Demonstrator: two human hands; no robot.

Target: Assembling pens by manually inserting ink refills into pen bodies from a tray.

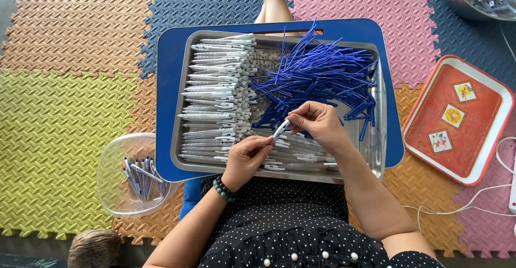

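We hold one white pen barrel (280, 130) slanted between our hands above the steel tray (379, 139), its near end pinched in our left hand (246, 158), its far end in our right hand (318, 122).

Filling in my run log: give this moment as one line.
left hand: holds pen | right hand: at pen tip | tray: white barrels, blue refills | bowl: finished pens
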